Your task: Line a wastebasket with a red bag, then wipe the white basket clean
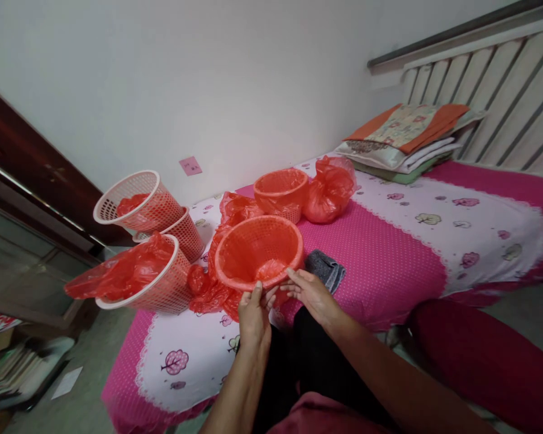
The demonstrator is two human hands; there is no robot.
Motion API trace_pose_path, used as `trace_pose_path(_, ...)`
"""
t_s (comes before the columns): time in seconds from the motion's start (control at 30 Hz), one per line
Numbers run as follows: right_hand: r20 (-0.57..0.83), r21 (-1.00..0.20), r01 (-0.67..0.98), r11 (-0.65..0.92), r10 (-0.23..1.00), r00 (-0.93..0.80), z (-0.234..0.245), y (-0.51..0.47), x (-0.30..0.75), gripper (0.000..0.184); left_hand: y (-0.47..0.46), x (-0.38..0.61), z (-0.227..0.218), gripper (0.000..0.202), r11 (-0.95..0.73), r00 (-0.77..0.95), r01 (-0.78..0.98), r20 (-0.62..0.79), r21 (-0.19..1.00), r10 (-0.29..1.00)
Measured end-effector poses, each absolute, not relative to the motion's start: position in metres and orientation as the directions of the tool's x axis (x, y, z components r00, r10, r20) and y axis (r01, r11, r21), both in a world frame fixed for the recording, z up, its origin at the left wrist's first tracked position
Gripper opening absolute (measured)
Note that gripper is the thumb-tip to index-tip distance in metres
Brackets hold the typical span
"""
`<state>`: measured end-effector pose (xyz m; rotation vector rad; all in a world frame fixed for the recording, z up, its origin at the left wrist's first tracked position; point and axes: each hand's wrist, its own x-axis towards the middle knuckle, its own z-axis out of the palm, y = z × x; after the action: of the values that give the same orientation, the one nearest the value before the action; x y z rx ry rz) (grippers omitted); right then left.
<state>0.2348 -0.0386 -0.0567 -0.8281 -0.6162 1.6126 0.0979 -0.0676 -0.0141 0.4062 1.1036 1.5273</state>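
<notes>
A mesh basket (257, 247) lined with a red plastic bag lies tilted toward me on the pink bed. My left hand (254, 313) grips the bag-covered rim at the near edge, thumb on top. My right hand (311, 292) pinches the same rim just to the right, fingers pressing the red plastic. A second lined basket (281, 191) stands behind it, and a tied-up red bag (330, 188) rests beside that one.
Three white mesh baskets (156, 274) with red bags lie tipped at the bed's left edge. Loose red bags (208, 289) sit between them and my basket. A grey cloth (326, 268) lies to the right. Folded bedding (402, 144) is stacked by the headboard. Books are on the floor at left.
</notes>
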Motion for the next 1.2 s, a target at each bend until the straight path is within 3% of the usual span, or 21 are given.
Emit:
trace_pose_path(0.13,-0.248,-0.740,-0.644,-0.193,0.969,-0.005,-0.058,-0.027,0.264,0.047,-0.070,0.097,-0.013,0.045,0.085,-0.280,-0.600,-0.308,0.796,0.909)
trace_pose_path(0.33,-0.211,-0.668,-0.731,-0.139,0.978,0.007,-0.050,-0.011,0.273,0.035,-0.072,0.099,-0.011,0.041,0.088,-0.265,-0.599,-0.301,0.796,0.916)
trace_pose_path(0.67,-0.218,-0.699,-0.698,-0.153,0.976,0.004,-0.045,-0.005,0.262,0.038,-0.070,0.092,-0.012,0.033,0.096,-0.253,-0.588,-0.296,0.803,0.921)
trace_pose_path(0.9,-0.163,-0.734,-0.643,-0.219,0.976,-0.146,-0.053,-0.011,0.282,0.041,-0.054,0.070,-0.007,0.017,0.111,-0.315,-0.568,-0.339,0.816,0.887)
trace_pose_path(1.03,-0.219,-0.736,-0.643,-0.212,0.973,-0.070,-0.058,-0.004,0.303,0.040,-0.050,0.058,-0.004,0.012,0.131,-0.298,-0.557,-0.345,0.820,0.890)
trace_pose_path(1.2,-0.167,-0.711,-0.682,-0.172,0.983,-0.074,-0.053,0.002,0.295,0.033,-0.051,0.055,-0.008,0.011,0.129,-0.311,-0.536,-0.337,0.835,0.889)
